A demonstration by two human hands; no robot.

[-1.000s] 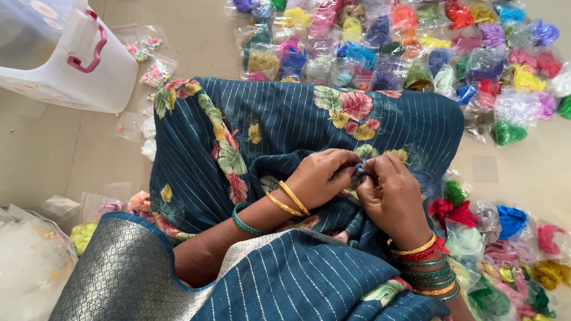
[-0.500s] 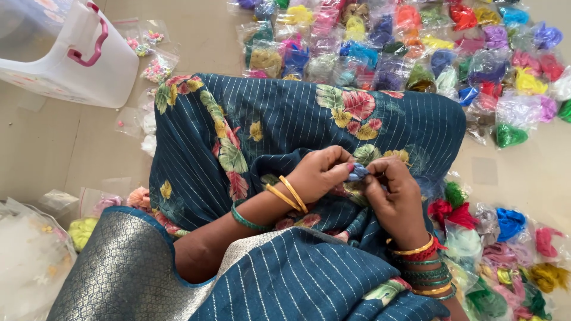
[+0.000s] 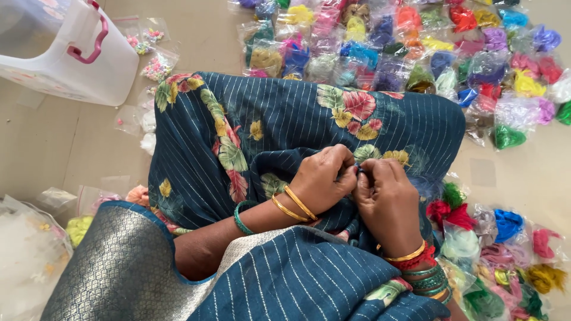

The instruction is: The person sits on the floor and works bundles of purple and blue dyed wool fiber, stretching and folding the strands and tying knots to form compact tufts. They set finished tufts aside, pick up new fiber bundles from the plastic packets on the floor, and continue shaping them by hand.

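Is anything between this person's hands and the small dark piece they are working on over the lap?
Nothing visible. The left hand and right hand meet fingertip to fingertip on the small dark piece, above the blue floral cloth. The fingers themselves hide most of the piece, so its shape cannot be told.

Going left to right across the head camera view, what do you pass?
White plastic container with pink handle → green bangle → left hand → right hand → blue tuft packet

Left hand, right hand pinch small blue piece over floral cloth.
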